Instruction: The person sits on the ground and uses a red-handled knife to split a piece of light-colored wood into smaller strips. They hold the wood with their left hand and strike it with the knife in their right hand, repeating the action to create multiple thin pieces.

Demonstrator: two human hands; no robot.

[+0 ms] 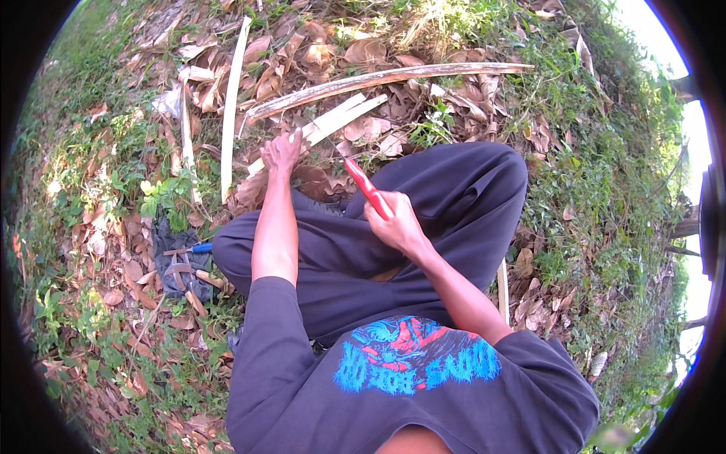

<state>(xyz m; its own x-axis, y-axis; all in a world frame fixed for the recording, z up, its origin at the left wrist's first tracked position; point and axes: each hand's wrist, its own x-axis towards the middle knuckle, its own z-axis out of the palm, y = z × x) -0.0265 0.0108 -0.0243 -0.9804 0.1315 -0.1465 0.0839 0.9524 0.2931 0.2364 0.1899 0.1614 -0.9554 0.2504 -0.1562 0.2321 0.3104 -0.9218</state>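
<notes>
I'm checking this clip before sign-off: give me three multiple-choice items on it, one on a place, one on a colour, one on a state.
1. Where do the spare tools lie?
A. on dead leaves at the person's left
B. on the person's lap
C. at the person's right

2. What colour is the handle of the knife in the right hand?
A. blue
B. red
C. yellow

3. How is the pale split stalk held?
A. lying untouched
B. pinned under a foot
C. gripped by the left hand

Answers:
1 A: the spare tools rest on a dark cloth left of the knee.
2 B: the right hand closes on the knife, whose handle is red.
3 C: the left hand clasps the pale split stalk near its end.
</notes>
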